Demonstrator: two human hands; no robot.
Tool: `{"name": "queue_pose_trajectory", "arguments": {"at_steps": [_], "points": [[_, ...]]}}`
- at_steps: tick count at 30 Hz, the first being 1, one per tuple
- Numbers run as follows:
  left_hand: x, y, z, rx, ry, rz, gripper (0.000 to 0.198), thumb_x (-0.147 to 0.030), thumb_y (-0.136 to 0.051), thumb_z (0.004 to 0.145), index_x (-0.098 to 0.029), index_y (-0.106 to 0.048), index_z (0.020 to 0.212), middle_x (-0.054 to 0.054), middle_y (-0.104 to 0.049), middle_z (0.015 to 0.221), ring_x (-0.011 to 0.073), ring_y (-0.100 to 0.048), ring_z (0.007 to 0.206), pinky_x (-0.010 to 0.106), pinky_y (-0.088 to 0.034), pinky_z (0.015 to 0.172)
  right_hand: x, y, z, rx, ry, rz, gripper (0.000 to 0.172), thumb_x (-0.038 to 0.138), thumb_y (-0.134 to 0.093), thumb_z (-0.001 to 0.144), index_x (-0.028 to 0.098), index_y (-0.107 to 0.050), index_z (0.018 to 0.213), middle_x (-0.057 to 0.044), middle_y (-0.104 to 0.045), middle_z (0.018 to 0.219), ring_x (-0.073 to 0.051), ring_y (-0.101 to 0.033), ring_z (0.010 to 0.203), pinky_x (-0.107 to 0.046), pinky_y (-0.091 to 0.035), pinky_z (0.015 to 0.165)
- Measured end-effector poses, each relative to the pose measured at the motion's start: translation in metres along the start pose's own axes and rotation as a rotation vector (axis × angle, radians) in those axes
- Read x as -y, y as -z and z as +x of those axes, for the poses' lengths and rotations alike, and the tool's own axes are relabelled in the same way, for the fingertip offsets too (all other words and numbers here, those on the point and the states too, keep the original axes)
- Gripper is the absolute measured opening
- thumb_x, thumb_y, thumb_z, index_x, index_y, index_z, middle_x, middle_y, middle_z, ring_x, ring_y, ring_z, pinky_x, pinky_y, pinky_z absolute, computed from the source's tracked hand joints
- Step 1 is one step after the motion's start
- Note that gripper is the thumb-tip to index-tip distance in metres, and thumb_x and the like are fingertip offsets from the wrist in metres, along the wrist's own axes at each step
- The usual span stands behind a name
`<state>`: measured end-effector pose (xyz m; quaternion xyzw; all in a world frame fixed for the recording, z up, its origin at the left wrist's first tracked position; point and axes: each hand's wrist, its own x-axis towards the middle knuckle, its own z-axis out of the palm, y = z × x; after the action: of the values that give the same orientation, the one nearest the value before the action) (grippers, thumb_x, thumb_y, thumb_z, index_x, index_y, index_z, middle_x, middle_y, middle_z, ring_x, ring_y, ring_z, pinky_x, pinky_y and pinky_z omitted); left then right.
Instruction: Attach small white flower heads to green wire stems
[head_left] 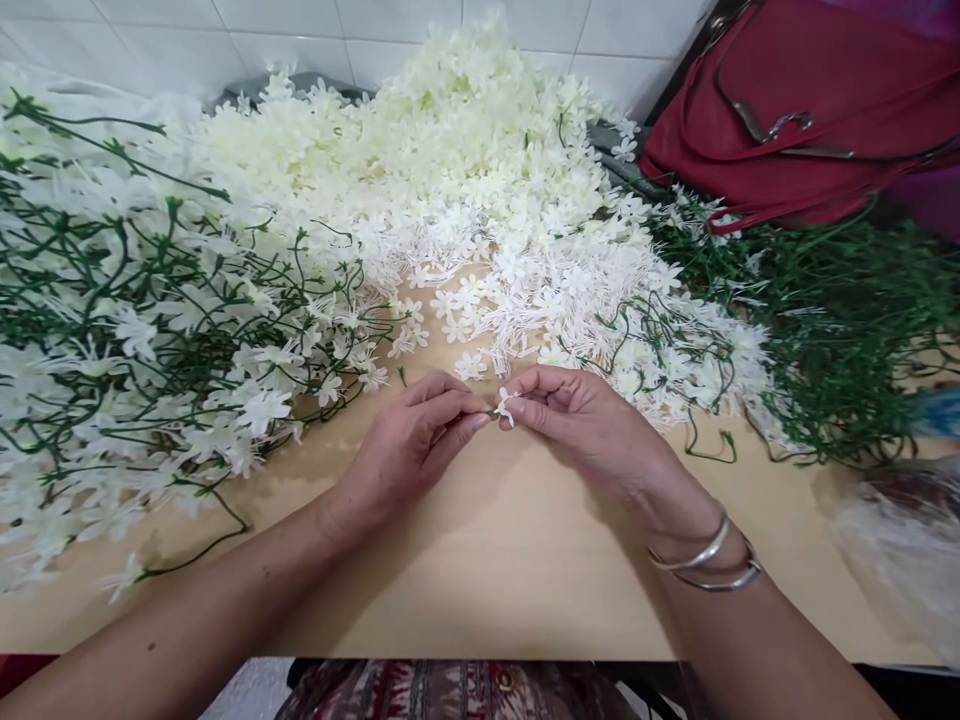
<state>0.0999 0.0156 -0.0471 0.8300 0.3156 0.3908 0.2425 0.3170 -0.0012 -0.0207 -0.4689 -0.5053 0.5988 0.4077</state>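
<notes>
Between my two hands, over the near middle of the table, is a small white artificial flower. My right hand pinches the blossom between thumb and forefinger. My left hand is closed, its fingertips pressed on a short green piece of stem at the flower's base; the rest of that stem is hidden by the fingers. Just beyond the hands lie loose white blossoms and white stamen strands. On the left spreads a heap of white flowers on green stems.
A tall pile of cream blossoms stands against the tiled wall. Bare green stems are heaped at right, below a red handbag. A clear plastic bag lies near the table's right front.
</notes>
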Motion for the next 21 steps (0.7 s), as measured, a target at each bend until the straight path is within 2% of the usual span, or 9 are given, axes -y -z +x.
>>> {"name": "queue_pose_trajectory", "arguments": {"at_steps": [8,15,21], "points": [[0.000,0.001,-0.001,0.055,0.048,-0.015,0.013,-0.025,-0.059,0.106,-0.021,-0.072,0.106,0.003,-0.068,0.092,0.0146,-0.065,0.083,0.025,-0.054,0.075,0.003,-0.005,-0.002,-0.026,0.016,-0.050,0.029,0.051,-0.083,0.084,0.023,-0.076,0.082,0.000,-0.071,0.077,-0.015,-0.061,0.072,-0.031,-0.052,0.072],[-0.001,0.001,-0.001,0.094,0.081,0.006,0.014,-0.020,-0.056,0.106,-0.019,-0.069,0.102,0.003,-0.065,0.088,0.0154,-0.064,0.083,0.026,-0.053,0.076,-0.006,-0.014,-0.005,-0.087,0.032,-0.094,0.019,0.039,-0.079,0.088,0.021,-0.073,0.085,0.000,-0.069,0.077,-0.014,-0.059,0.071,-0.029,-0.048,0.068],[-0.002,0.002,-0.002,0.100,0.126,0.018,0.017,-0.020,-0.054,0.106,-0.019,-0.069,0.099,0.003,-0.066,0.089,0.0157,-0.064,0.082,0.026,-0.052,0.075,-0.010,-0.024,-0.006,-0.123,0.047,-0.077,0.015,0.033,-0.077,0.091,0.021,-0.070,0.084,0.001,-0.069,0.077,-0.014,-0.061,0.071,-0.029,-0.049,0.070]]}}
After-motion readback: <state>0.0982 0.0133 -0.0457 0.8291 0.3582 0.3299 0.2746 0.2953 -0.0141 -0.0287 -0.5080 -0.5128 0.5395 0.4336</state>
